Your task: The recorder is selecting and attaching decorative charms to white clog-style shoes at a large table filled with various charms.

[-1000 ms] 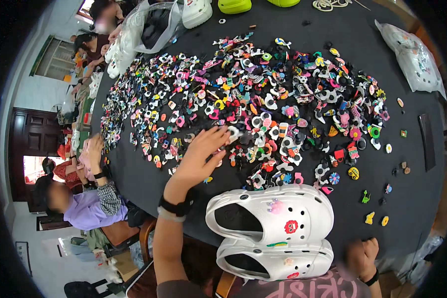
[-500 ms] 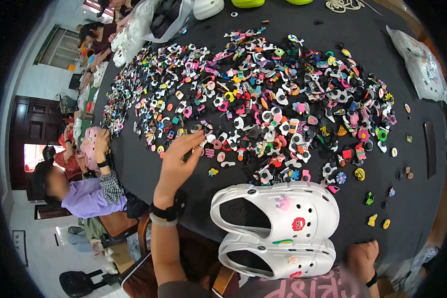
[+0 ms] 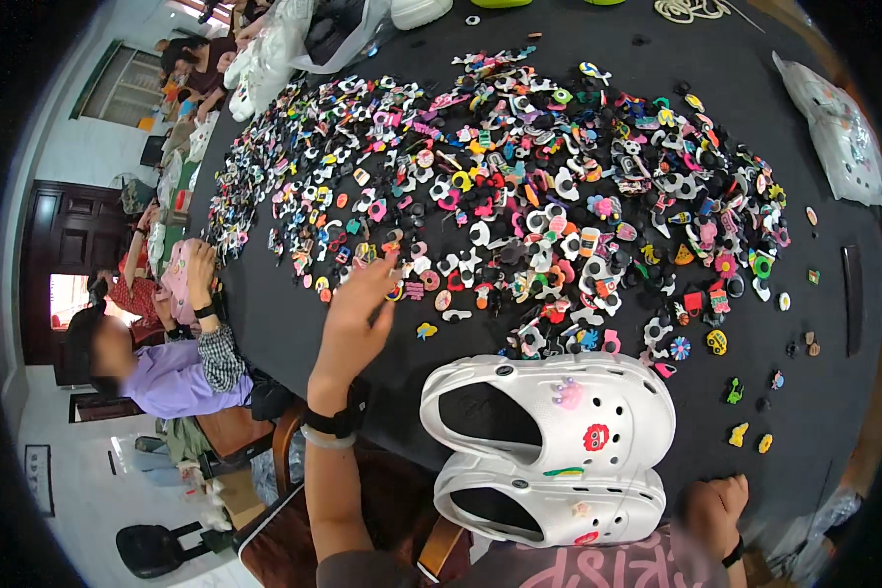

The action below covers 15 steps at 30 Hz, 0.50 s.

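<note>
The left hand [image 3: 353, 328] is bare, and the forearm carries no sleeve. Its wrist bears a black watch [image 3: 338, 419] on a wide strap, with a thin pale bangle [image 3: 325, 441] just below the watch. The right hand [image 3: 715, 505] is bare, with a narrow black band [image 3: 732, 555] just below it. A pink garment [image 3: 598, 568] with pale lettering lies beside that band.

**Around the edges of the black table**

Clear plastic bags [image 3: 838, 127] lie at the far right corner, and another bag [image 3: 294, 39] sits far left. A coiled cord [image 3: 691, 10] rests at the far edge. A seated person in a purple shirt [image 3: 162, 372] works at the left, near a dark wooden door [image 3: 64, 245].
</note>
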Tool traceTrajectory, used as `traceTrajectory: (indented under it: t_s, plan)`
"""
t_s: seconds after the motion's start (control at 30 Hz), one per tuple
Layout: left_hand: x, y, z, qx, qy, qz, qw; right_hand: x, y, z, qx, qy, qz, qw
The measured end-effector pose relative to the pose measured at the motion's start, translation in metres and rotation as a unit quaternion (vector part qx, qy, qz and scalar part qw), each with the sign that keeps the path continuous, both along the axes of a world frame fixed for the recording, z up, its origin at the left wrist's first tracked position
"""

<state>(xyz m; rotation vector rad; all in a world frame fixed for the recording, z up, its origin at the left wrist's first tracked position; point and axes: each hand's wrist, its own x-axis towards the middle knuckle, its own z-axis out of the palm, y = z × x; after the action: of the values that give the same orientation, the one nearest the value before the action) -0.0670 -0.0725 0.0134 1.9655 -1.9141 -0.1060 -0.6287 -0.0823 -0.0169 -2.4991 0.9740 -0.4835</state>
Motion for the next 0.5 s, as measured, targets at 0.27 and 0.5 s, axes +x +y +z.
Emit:
traceTrajectory:
  t_s: [0.27,0.5]
  plan:
    - [0.006,0.034,-0.013,-0.013,-0.012,0.082,0.996,0.003,0.002,0.002,0.006,-0.002,-0.007,1.000]
    - [-0.007,0.029,-0.015,-0.047,-0.016,0.048,0.998,0.002,0.003,-0.001,-0.006,-0.001,-0.010,1.000]
